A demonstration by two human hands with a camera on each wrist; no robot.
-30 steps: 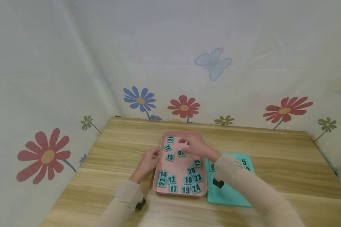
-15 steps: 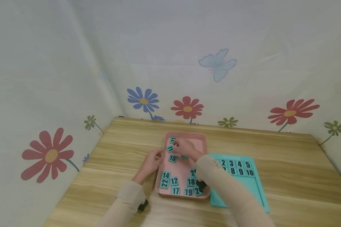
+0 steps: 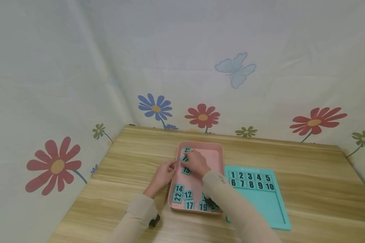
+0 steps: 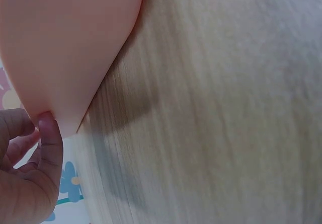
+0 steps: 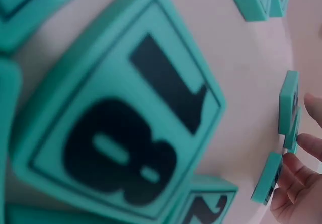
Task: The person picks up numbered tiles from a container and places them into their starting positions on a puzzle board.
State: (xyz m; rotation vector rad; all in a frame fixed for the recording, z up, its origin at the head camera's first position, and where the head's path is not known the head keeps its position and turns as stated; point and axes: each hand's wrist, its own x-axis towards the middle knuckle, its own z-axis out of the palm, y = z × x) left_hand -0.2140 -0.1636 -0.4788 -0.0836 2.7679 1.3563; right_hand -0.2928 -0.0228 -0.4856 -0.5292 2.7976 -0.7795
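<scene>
My left hand (image 3: pixel 164 173) grips the left rim of a pink tray (image 3: pixel 214 162). In the left wrist view its thumb (image 4: pixel 49 133) lies against the tray's outer wall. Over the tray's far left part, my right hand (image 3: pixel 196 163) pinches the teal number tile 11 (image 3: pixel 184 159) between thumb and fingers. Tile 21 (image 3: pixel 187 150) lies just beyond those fingers and tile 15 (image 3: pixel 186 171) just nearer. Tile 16 is hidden beneath the right hand. A large tile 18 (image 5: pixel 121 113) fills much of the right wrist view.
Several tiles, among them 14 (image 3: pixel 179 188), 12 (image 3: pixel 188 194) and 19 (image 3: pixel 203 206), lie in the tray's near part, some covered by the right sleeve. To the right lies a teal board (image 3: pixel 266 202) with tiles 1 to 10 in two rows. A wooden table (image 3: pixel 316 189) carries both.
My right hand has moved left and down from above the tray's middle to tile 11, which now sits tilted in its fingers. The left hand stays on the rim.
</scene>
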